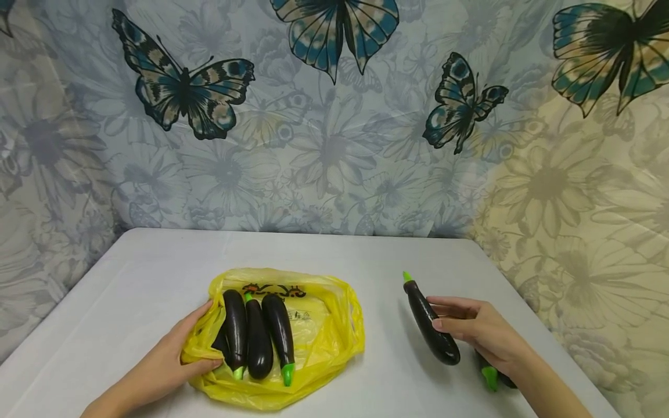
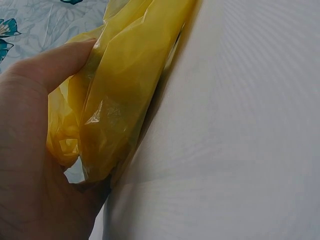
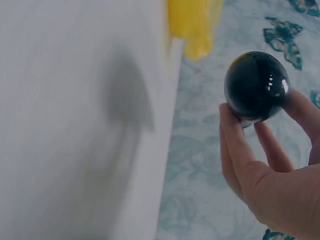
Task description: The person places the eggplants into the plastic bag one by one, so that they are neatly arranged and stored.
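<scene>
A glossy black, elongated eggplant with a bright green stem end (image 1: pixel 431 325) is held above the bench by the right hand (image 1: pixel 486 331), to the right of a bag. Its green tip points away from the person and its rounded end towards the person. The right hand is partly closed, thumb on one side and fingers on the other, gripping the eggplant by its side; the right wrist view shows the fruit's round end clear of the bench, with a shadow on the surface.

Near that wrist, partly hidden by it, another dark eggplant with a green cap (image 1: pixel 490 378) lies on the bench.

The thin, crinkled yellow plastic bag (image 1: pixel 324 360) lies with its mouth spread open. Three black eggplants (image 1: pixel 259 342) sit side by side in its left part, the middle one's green tip at the far end, the outer two's at the near end. A further dark shape beside them is too covered to identify.

The left hand (image 1: pixel 169 357) has its thumb and fingers well apart but bent round the bag's left side, holding the plastic.

All this rests on a white bench (image 1: pixel 376 255), before a floral cloth backdrop with blue butterflies (image 1: pixel 334 151).
</scene>
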Demonstrator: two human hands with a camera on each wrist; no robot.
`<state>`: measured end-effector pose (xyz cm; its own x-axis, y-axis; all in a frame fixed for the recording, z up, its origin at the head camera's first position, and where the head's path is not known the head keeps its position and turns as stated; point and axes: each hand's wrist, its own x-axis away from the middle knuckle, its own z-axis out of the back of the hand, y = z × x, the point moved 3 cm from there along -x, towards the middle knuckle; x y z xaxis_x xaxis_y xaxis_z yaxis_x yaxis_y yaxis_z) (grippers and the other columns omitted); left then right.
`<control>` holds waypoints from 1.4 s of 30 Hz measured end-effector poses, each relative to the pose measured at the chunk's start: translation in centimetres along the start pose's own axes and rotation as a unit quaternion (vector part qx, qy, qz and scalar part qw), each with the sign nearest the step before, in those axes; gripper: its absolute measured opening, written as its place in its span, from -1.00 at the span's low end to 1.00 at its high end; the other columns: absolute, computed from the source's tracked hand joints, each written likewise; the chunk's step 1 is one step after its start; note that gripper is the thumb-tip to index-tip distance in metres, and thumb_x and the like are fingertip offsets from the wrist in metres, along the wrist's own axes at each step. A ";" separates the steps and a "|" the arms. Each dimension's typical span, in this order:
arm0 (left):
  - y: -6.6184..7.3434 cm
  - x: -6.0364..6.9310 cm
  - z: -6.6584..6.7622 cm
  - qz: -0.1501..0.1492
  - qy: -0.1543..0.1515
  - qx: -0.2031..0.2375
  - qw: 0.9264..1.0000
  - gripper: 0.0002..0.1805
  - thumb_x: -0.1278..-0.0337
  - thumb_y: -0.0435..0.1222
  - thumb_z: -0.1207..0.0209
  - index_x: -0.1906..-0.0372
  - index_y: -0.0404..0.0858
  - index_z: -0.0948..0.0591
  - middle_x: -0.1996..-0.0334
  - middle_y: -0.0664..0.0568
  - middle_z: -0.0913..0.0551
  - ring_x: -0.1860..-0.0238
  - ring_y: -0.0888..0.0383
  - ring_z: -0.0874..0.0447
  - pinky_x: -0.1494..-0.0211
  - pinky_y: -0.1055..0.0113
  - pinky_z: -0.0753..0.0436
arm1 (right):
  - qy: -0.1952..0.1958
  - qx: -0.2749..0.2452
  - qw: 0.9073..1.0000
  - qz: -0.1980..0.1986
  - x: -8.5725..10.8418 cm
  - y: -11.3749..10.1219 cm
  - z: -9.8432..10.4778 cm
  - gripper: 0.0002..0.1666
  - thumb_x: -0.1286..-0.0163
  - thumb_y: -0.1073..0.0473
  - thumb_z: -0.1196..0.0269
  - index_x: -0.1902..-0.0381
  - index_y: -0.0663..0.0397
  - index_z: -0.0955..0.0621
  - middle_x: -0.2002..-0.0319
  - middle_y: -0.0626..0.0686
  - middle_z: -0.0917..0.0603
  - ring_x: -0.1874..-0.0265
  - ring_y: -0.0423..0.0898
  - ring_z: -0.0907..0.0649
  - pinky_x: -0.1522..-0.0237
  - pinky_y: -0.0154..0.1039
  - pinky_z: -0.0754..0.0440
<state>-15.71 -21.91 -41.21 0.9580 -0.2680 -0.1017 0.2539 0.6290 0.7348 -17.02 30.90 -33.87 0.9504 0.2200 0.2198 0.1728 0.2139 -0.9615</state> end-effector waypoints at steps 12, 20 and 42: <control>0.0 0.3 0.1 0.009 -0.002 -0.012 1.000 0.10 -0.03 0.13 -0.37 -0.57 -0.06 -0.01 -0.43 -0.32 -0.16 -0.35 -0.37 -0.18 -0.17 -0.39 -0.33 | 0.010 -0.087 0.996 0.006 -0.8 -1.2 -5.7 -0.43 -0.25 0.32 -0.38 -0.24 0.17 -0.57 -0.08 0.17 -0.62 -0.01 0.06 -0.63 -0.06 -0.12 -0.60; 0.1 0.1 0.1 0.014 -0.007 -0.009 1.000 0.11 -0.04 0.11 -0.37 -0.57 -0.10 -0.01 -0.42 -0.32 -0.17 -0.35 -0.36 -0.19 -0.17 -0.39 -0.33 | 0.002 -0.117 0.993 0.013 -1.2 -1.6 -9.0 -0.40 -0.22 0.33 -0.40 -0.24 0.24 -0.56 -0.05 0.20 -0.63 0.04 0.06 -0.64 -0.03 -0.12 -0.62; 0.0 -0.1 -0.1 0.007 -0.005 -0.006 1.000 0.08 -0.06 0.10 -0.36 -0.56 -0.13 -0.04 -0.41 -0.33 -0.18 -0.34 -0.36 -0.20 -0.17 -0.38 -0.33 | -0.038 -0.133 0.990 -0.016 -2.4 -2.0 -14.8 -0.39 -0.16 0.29 -0.44 -0.20 0.26 -0.58 -0.02 0.20 -0.65 0.07 0.07 -0.66 -0.01 -0.10 -0.64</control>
<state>-15.78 -21.84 -41.25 0.9599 -0.2671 -0.0853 0.2430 0.6408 0.7283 -15.81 15.83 -34.93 0.9231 0.2896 0.2530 0.2743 -0.0347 -0.9610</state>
